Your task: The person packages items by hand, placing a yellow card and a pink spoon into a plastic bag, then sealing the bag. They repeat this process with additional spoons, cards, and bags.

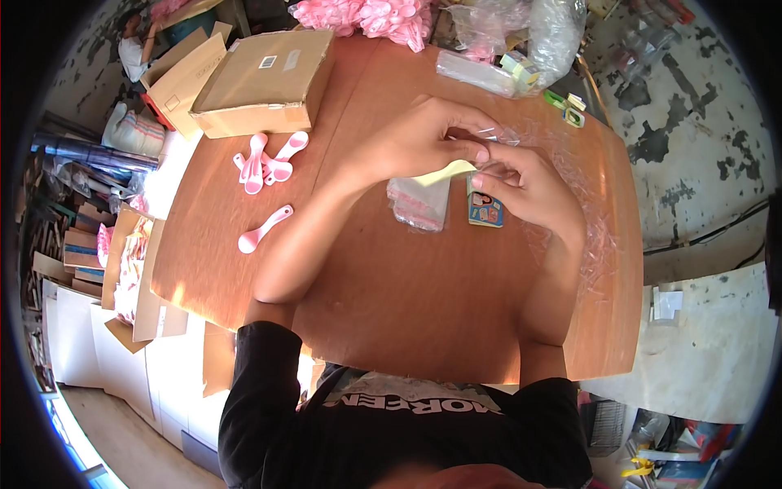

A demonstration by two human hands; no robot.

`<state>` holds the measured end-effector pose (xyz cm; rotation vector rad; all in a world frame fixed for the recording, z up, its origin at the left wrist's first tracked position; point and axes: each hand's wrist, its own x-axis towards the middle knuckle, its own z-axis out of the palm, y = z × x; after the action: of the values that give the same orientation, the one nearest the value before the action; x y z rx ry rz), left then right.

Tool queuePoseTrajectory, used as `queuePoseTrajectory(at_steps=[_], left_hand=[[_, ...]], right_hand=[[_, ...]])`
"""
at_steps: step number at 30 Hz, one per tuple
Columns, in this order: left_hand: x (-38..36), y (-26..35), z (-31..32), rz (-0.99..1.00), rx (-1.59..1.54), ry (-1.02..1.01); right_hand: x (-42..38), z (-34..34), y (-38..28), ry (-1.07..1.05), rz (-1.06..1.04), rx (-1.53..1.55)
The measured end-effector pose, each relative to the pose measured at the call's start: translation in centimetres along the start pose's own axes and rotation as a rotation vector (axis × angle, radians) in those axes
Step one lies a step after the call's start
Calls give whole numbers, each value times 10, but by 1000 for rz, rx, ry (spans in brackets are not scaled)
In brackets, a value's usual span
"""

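Over the middle of the table my left hand [423,145] is closed, its thumb and fingers pinched together near a thin yellow slip [444,174] that hangs below them. My right hand [525,186] faces it closely, fingers also pinched, with a bit of clear plastic film between the two hands. How the slip and film join is hidden by the fingers. Beneath the hands lie a stack of clear plastic bags [419,205] and, to its right, a blue printed card [486,210], partly covered by my right hand.
Several pink spoons [273,163] and one single spoon [265,229] lie left. A cardboard box [265,81] stands behind them. Pink spoons in plastic [366,18] pile at the back. Clear strips [590,236] litter the right side, near a green tape dispenser [557,100].
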<state>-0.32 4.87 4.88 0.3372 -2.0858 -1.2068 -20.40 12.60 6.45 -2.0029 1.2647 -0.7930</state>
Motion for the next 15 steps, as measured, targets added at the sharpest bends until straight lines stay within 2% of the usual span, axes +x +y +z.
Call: queuePoseTrajectory(at_steps=[3, 4, 5, 7, 9, 11, 12, 14, 15], left_hand=[[-1, 12, 3, 25, 125, -14], [-3, 16, 2, 52, 205, -7], [-5, 15, 3, 194, 294, 45], [-7, 16, 0, 188, 356, 82], [-11, 19, -6, 170, 419, 119], [-13, 26, -15, 125, 339, 248], [-17, 29, -19, 101, 353, 274], [-22, 39, -27, 219, 455, 433], [-24, 44, -31, 180, 346, 399]], right_hand=[[3, -3, -9, -78, 94, -184], [1, 1, -11, 28, 76, -11], [1, 7, -12, 124, 59, 170], [1, 10, -13, 220, -66, 168], [5, 13, -2, 410, -324, 46], [15, 35, -23, 935, -247, 239], [22, 44, -22, 902, -251, 260], [33, 60, -8, 853, -151, 576], [42, 76, 13, 667, -99, 399]])
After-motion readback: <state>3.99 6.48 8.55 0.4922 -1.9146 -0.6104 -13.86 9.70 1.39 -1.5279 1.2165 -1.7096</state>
